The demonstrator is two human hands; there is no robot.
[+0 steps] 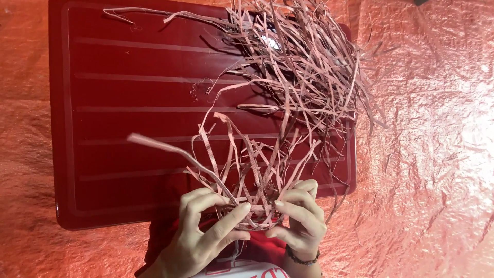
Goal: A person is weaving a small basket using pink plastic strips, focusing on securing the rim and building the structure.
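Observation:
Both of my hands hold a small, partly woven basket base [256, 210] made of pale pink flat strips. My left hand [203, 231] grips its left side, thumb and fingers pinching the woven rim. My right hand [301, 219], with a dark bead bracelet at the wrist, grips the right side. Loose strip ends [242, 154] stand up and fan out from the weave, one long strip [170, 149] sticking out to the left.
A big red ribbed plastic board [134, 113] lies under the work. A tangled heap of loose pink strips [303, 62] sits on its upper right part. Orange crinkled sheeting [432, 154] covers the ground around. My red garment [170, 226] shows below.

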